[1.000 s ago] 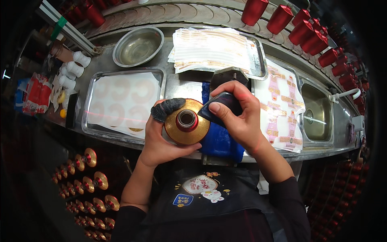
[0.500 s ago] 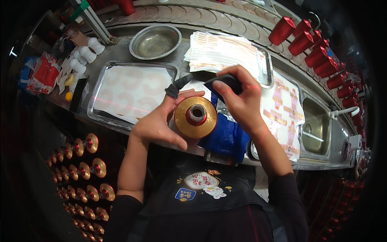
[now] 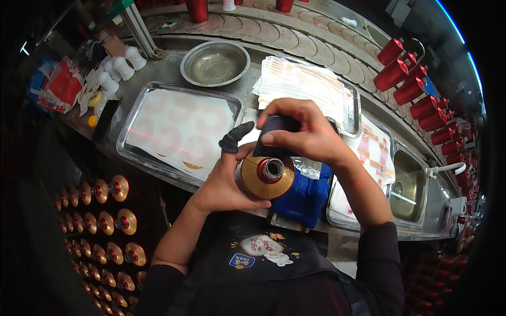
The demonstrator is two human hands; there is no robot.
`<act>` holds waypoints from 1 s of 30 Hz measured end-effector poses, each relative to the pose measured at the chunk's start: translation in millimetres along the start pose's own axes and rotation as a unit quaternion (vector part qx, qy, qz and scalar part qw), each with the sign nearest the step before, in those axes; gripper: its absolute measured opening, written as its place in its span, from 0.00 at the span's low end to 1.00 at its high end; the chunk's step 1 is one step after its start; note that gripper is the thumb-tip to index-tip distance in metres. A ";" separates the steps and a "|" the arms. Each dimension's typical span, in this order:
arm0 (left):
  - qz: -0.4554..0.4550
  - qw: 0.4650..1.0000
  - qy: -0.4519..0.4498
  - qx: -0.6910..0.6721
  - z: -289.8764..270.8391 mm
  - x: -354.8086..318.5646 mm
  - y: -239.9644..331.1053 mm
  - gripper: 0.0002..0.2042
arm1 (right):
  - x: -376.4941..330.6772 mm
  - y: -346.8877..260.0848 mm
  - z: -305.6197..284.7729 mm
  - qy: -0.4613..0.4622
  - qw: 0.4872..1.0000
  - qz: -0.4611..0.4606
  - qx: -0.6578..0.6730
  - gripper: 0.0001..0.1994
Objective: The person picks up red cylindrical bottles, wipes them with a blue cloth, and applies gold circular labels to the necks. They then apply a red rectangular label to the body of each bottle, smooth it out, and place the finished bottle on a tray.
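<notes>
My left hand (image 3: pixel 221 181) is closed round a bottle with a gold shoulder (image 3: pixel 258 181), red neck ring and bare threaded mouth, which points up toward me. A black finger cot covers one finger of this hand, and that finger sticks out past the bottle. In my right hand (image 3: pixel 311 131), pinched between thumb and fingers, is a dark, flat, straight-edged scraper-like piece (image 3: pixel 276 126). Its lower edge lies at the bottle's far side; whether it touches is hard to tell. Below and right of the bottle is a blue cloth (image 3: pixel 303 203) on a small stand.
A tray with a white sheet of curved labels (image 3: pixel 179 124) is at left, a metal bowl (image 3: pixel 215 63) behind it. Stacked label sheets (image 3: pixel 300 84), another label tray (image 3: pixel 363 168) and a sink (image 3: pixel 408 189) are rightward. Red bottles (image 3: pixel 392 73) line the conveyor (image 3: pixel 253 34); gold-topped bottles (image 3: pixel 126 221) fill the lower left.
My right hand has brought the dark piece leftward and nearer to me, from beside the bottle to its far edge. The bottle stays in my left hand. The whole view has shifted slightly.
</notes>
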State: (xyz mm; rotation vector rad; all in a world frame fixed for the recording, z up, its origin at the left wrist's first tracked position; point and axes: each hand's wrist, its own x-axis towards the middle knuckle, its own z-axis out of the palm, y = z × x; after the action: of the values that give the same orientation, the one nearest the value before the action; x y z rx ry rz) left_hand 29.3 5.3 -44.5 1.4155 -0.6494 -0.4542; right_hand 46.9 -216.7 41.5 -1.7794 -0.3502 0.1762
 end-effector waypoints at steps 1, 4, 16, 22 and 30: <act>-0.007 1.000 0.004 -0.026 0.2 0.5 0.8 0.55 | 9.5 -4.8 -1.4 0.011 0.998 0.047 -0.034 0.12; -0.018 0.999 -0.037 -0.005 0.5 2.2 0.6 0.56 | 18.8 -12.4 -0.7 0.018 0.996 0.054 -0.073 0.11; 0.049 0.995 -0.025 0.088 1.2 -2.8 -5.5 0.53 | -49.7 19.5 3.1 0.243 0.954 0.027 -0.172 0.10; 0.080 0.983 0.090 0.140 23.6 -9.1 -16.9 0.46 | -100.2 -0.7 50.5 0.271 0.882 -0.226 -0.313 0.13; 0.090 0.978 0.131 0.136 40.4 -8.2 -25.6 0.49 | -116.0 -0.7 80.1 0.212 0.860 -0.266 -0.381 0.14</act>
State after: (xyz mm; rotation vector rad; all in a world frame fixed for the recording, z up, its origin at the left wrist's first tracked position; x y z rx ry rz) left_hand -1.1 -22.8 -69.7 1.6230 -0.6336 -0.0324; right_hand -86.9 -180.8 15.2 -2.3330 -0.6292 -0.8526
